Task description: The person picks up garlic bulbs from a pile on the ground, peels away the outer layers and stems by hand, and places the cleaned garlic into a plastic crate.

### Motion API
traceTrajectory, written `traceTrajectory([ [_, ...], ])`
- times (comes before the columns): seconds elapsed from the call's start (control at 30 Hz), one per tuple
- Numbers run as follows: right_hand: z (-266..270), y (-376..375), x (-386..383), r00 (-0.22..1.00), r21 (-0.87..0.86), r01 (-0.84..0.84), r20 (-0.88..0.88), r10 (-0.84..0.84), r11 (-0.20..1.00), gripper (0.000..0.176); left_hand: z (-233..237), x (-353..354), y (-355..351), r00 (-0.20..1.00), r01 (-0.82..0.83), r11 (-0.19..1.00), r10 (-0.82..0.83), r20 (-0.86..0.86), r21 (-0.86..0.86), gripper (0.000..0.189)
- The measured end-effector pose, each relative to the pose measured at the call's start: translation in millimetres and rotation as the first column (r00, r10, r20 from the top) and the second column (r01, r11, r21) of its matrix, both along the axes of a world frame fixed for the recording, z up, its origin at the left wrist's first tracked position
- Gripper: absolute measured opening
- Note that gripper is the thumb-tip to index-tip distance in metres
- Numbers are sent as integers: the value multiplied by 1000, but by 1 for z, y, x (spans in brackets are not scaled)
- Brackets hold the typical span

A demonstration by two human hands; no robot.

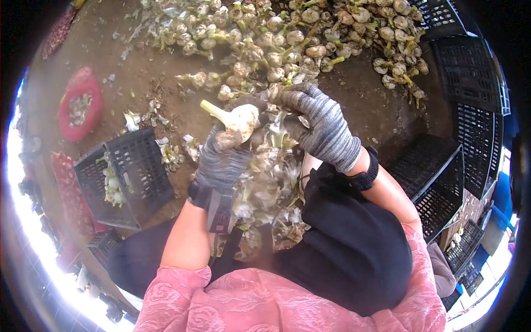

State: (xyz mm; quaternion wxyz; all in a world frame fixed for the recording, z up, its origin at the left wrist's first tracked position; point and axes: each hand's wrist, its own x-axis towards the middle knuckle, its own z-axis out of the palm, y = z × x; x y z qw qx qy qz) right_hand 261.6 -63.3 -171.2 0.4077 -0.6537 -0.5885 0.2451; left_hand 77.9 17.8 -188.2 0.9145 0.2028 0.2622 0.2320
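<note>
My left hand, in a grey glove, is closed on a garlic bulb whose short pale green stem points up and left. To its right, my right hand, also gloved in grey, has its fingers bent beside some papery skin; what lies between its fingertips is hard to make out. Loose peeled skins lie below and between both hands. Just beyond the hands spreads a big heap of garlic bulbs.
A black crate holding some trimmed garlic stands at the left. Farther left is a red mesh bag. Empty-looking black crates and stacked ones line the right side. My bent legs are in front.
</note>
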Motion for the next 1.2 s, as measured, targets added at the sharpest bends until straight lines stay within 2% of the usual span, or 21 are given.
traceTrajectory([
  [0.07, 9, 1, -4, 992, 26, -57, -110, 59, 998, 46, -2, 4, 1, 998, 34, 997, -30, 55, -69, 54],
  [0.17, 2, 6, -6, 977, 107, -191, -77, 200, 976, 49, 9, 9, -8, 995, 96, 993, -94, 33, -67, 45],
  [0.23, 6, 5, -6, 973, 54, -202, -105, 207, 978, 51, -1, 5, -11, 975, 40, 995, -59, -212, -90, 40],
  [0.37, 8, 4, -9, 960, -73, -235, -171, 220, 969, 49, -13, -1, -7, 947, 268, 963, -257, -193, 34, 34],
  [0.43, 9, 5, -8, 957, -92, -253, -170, 235, 963, 47, -20, -6, -4, 823, 475, 813, -275, -497, 337, 37],
  [0.5, 6, 4, -8, 961, -46, -242, -149, 233, 969, 44, -6, -2, -4, 747, 653, 226, -36, -663, 723, 40],
  [0.53, 5, 4, -8, 954, -61, -238, -199, 222, 969, 43, -7, -4, -2, 747, 652, 228, -33, -664, 723, 40],
  [0.6, 2, 4, -9, 946, -127, -187, -290, 144, 974, 39, -4, -5, 1, 766, 571, 681, -243, -595, 457, 47],
  [0.63, 2, 3, -9, 947, -127, -187, -288, 144, 974, 39, 1, -3, -1, 767, 571, 681, -243, -594, 458, 47],
  [0.67, 4, 2, -9, 952, -87, -142, -285, 112, 986, 38, 15, 4, -4, 873, 388, 873, -246, -420, 295, 48],
  [0.77, 1, 2, -11, 973, -20, -88, -214, 82, 996, 34, 9, 6, -4, 956, 272, 930, -232, -179, 247, 46],
  [0.83, -3, 6, -10, 989, 153, -103, 120, 85, 983, 28, -2, 9, -6, 958, 148, 986, -122, -260, 80, 51],
  [0.87, -6, 5, -15, 976, 164, -65, 216, 29, 984, 27, 6, 17, -7, 920, 209, 974, -166, -356, 87, 54],
  [0.93, -8, 3, -19, 952, 98, -104, 297, 71, 990, 21, -32, 3, -10, 913, 263, 891, -107, -394, 369, 36],
  [1.0, -7, 4, -24, 931, 119, -142, 354, 92, 983, 16, -20, 6, -2, 945, 217, 946, -142, -295, 239, 30],
  [1.03, -9, 8, -26, 930, 122, -143, 355, 92, 982, 16, -3, 5, 1, 914, 123, 962, -15, -405, 243, 24],
  [1.07, -15, 13, -28, 911, -26, -224, 351, 219, 974, 16, 10, 8, 3, 857, 29, 966, 108, -504, 256, 18],
  [1.1, -22, 15, -28, 882, -174, -298, 326, 341, 938, 16, -17, -22, 34, 987, -113, 972, 133, 87, -205, 15],
  [1.13, -35, 16, -24, 834, -319, -352, 321, 449, 880, 18, -33, -55, 69, 873, -135, 771, 390, 294, -623, 12],
  [1.17, -66, 16, -20, 864, -356, -346, 239, 443, 868, 24, -11, -73, 91, 548, -199, 524, 760, 349, -828, 13],
  [1.2, -74, 17, -13, 880, -432, -228, 293, 375, 873, 28, 11, -92, 114, -142, 318, 160, 983, 120, -934, 17],
])
